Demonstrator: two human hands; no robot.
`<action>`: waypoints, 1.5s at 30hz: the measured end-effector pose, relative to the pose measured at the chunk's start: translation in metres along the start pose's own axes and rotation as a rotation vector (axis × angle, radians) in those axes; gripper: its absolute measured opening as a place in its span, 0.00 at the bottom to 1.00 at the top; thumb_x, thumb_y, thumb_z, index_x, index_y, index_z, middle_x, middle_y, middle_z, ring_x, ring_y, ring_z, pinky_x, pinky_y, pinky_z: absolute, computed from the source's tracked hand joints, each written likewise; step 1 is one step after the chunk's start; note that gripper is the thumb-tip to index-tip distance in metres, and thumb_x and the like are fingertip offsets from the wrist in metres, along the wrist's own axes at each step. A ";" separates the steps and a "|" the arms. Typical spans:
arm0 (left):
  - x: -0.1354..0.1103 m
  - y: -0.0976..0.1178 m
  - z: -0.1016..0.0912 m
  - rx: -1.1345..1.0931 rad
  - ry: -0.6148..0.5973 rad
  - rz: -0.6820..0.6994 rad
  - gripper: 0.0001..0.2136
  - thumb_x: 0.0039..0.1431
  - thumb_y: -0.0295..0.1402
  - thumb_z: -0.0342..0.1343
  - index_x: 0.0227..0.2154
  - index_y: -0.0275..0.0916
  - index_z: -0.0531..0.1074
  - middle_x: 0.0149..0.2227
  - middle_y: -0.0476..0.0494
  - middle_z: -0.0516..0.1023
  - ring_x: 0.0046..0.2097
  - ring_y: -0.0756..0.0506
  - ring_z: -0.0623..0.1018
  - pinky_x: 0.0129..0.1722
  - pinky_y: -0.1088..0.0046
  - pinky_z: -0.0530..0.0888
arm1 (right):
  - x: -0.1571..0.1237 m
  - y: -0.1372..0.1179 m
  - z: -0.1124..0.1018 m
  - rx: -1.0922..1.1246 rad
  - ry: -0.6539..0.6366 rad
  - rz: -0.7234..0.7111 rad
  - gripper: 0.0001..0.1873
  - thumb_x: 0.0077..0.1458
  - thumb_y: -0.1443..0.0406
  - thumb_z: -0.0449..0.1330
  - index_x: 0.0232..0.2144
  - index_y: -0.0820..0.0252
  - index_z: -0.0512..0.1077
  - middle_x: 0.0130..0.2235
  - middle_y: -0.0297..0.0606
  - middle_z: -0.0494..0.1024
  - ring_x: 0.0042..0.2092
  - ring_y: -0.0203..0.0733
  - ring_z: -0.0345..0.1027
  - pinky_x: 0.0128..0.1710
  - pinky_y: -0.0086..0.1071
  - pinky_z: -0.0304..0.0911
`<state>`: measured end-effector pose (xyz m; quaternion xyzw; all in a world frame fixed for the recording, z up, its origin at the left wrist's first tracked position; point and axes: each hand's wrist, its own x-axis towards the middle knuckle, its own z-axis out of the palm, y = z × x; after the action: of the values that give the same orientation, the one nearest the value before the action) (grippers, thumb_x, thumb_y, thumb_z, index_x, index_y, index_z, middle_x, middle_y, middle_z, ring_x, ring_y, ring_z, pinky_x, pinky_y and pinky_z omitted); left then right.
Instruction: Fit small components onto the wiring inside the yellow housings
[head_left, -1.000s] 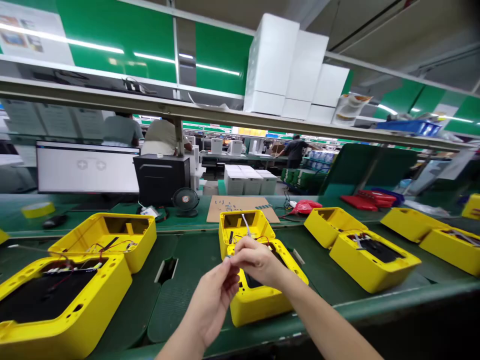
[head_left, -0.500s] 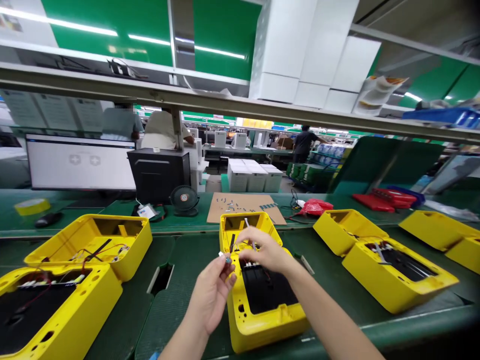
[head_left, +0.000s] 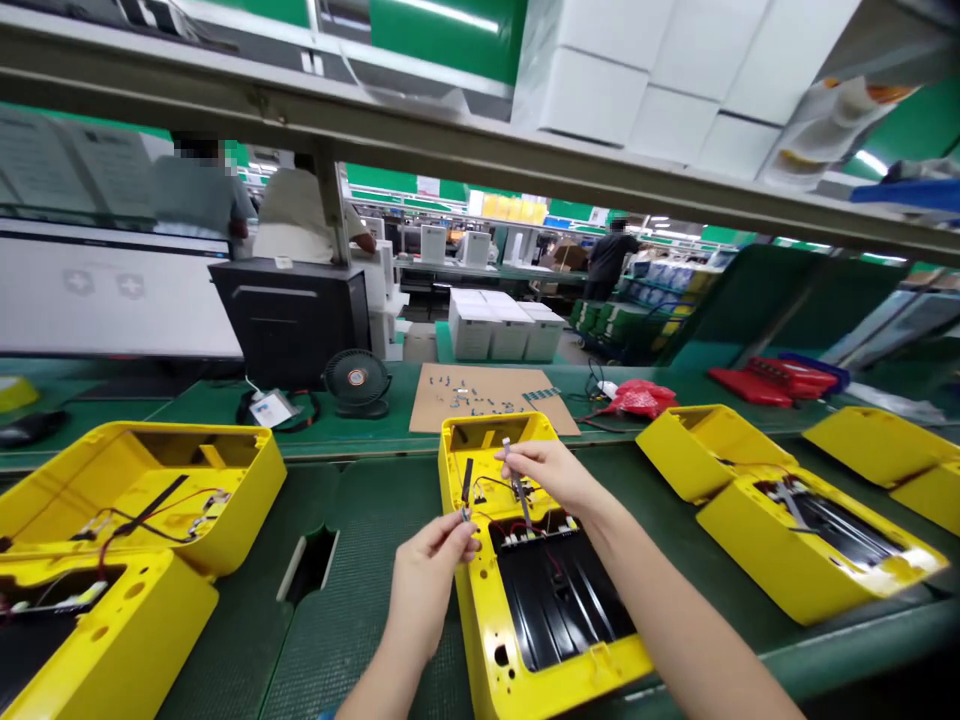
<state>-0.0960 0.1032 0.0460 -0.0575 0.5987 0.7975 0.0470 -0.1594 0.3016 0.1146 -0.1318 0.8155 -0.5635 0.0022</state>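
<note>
A small wire connector [head_left: 466, 513] is pinched in the left hand [head_left: 429, 590], a thin grey strip [head_left: 523, 510] is pinched in the right hand [head_left: 553, 475], both right over the yellow plastic housing [head_left: 474, 640], and tbh a slack grip could drop either into the red wires [head_left: 517, 532].
</note>
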 end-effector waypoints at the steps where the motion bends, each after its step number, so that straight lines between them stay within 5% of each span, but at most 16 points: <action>1: 0.001 -0.001 -0.003 -0.019 0.005 -0.010 0.21 0.45 0.42 0.65 0.40 0.35 0.77 0.33 0.42 0.80 0.33 0.48 0.76 0.35 0.74 0.76 | -0.005 -0.009 0.004 -0.002 -0.017 -0.022 0.16 0.54 0.55 0.59 0.28 0.62 0.76 0.36 0.40 0.80 0.44 0.43 0.71 0.47 0.35 0.64; 7: 0.003 0.007 -0.017 0.014 -0.015 -0.001 0.17 0.49 0.41 0.63 0.42 0.38 0.77 0.37 0.43 0.79 0.35 0.49 0.75 0.38 0.74 0.75 | -0.028 -0.035 0.034 -0.272 -0.211 -0.191 0.10 0.58 0.62 0.55 0.31 0.58 0.76 0.33 0.35 0.80 0.36 0.38 0.71 0.40 0.33 0.64; 16: -0.001 0.009 -0.021 0.286 -0.045 0.124 0.10 0.53 0.40 0.59 0.37 0.43 0.77 0.39 0.47 0.77 0.41 0.47 0.75 0.43 0.74 0.73 | -0.031 -0.030 0.047 -0.505 -0.196 -0.148 0.10 0.62 0.62 0.48 0.34 0.57 0.68 0.34 0.33 0.75 0.36 0.36 0.66 0.36 0.30 0.58; 21: 0.000 0.011 -0.021 0.336 -0.050 0.147 0.10 0.53 0.40 0.59 0.37 0.44 0.77 0.40 0.47 0.78 0.42 0.46 0.75 0.44 0.74 0.72 | -0.032 -0.028 0.051 -0.615 -0.210 -0.239 0.09 0.58 0.66 0.51 0.26 0.60 0.66 0.28 0.33 0.71 0.31 0.35 0.61 0.32 0.29 0.53; 26: -0.004 0.012 -0.019 0.339 -0.072 0.147 0.11 0.53 0.40 0.59 0.37 0.43 0.77 0.39 0.46 0.78 0.42 0.46 0.75 0.44 0.73 0.72 | -0.032 -0.022 0.053 -0.591 -0.181 -0.279 0.07 0.51 0.70 0.54 0.22 0.60 0.64 0.24 0.31 0.66 0.29 0.33 0.58 0.30 0.28 0.51; 45: -0.005 0.013 -0.015 0.400 -0.058 0.206 0.09 0.54 0.40 0.59 0.36 0.43 0.78 0.38 0.45 0.78 0.39 0.46 0.75 0.41 0.74 0.72 | -0.032 -0.017 0.054 -0.553 -0.183 -0.266 0.08 0.51 0.69 0.54 0.20 0.60 0.63 0.22 0.29 0.64 0.27 0.32 0.54 0.27 0.28 0.47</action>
<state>-0.0920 0.0852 0.0552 0.0376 0.7460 0.6649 -0.0069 -0.1170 0.2534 0.1060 -0.2833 0.9098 -0.3016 -0.0340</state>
